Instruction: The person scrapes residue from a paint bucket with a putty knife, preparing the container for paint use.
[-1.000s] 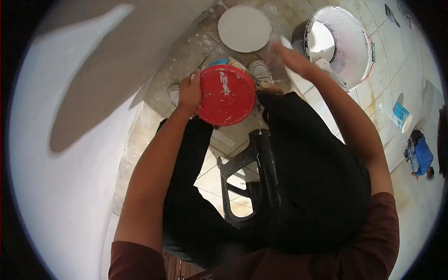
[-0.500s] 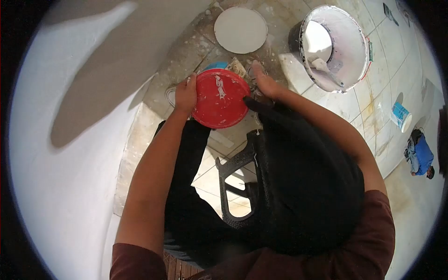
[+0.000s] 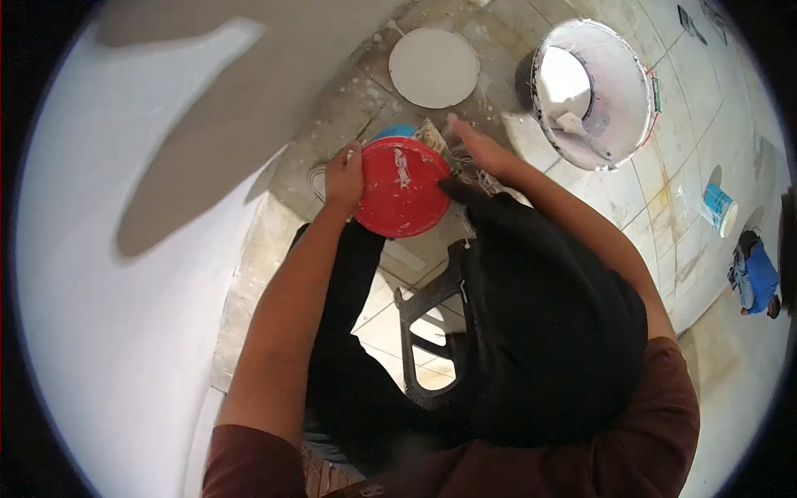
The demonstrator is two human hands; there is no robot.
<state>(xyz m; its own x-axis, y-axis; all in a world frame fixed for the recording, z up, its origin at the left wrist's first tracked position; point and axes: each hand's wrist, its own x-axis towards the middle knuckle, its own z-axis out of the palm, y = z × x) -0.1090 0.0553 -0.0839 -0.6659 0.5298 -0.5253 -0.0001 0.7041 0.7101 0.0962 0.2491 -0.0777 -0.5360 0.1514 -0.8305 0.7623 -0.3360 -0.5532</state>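
Observation:
A round red lid (image 3: 404, 195) with white smears lies above my knees, tilted toward me. My left hand (image 3: 344, 176) grips its left edge, fingers wrapped at the rim. To the right of the lid, apart from it, is my right hand (image 3: 475, 148), its fingers stretched out and somewhat blurred, holding nothing visible. Part of a blue object (image 3: 393, 132) shows behind the top edge of the lid. A pale, stained piece (image 3: 430, 135) sits between the lid and my right hand.
A white round lid (image 3: 434, 68) lies on the stained tiles ahead. At the right stands a large paint-smeared bucket (image 3: 614, 100) with a tool inside. Farther right are a small blue-and-white tub (image 3: 719, 209) and a person in blue (image 3: 756, 274). A white wall (image 3: 124, 332) borders the left.
The whole view has shifted slightly, moving the scene right and down. My left hand stays on the red lid. My right hand remains apart from it, fingers still extended.

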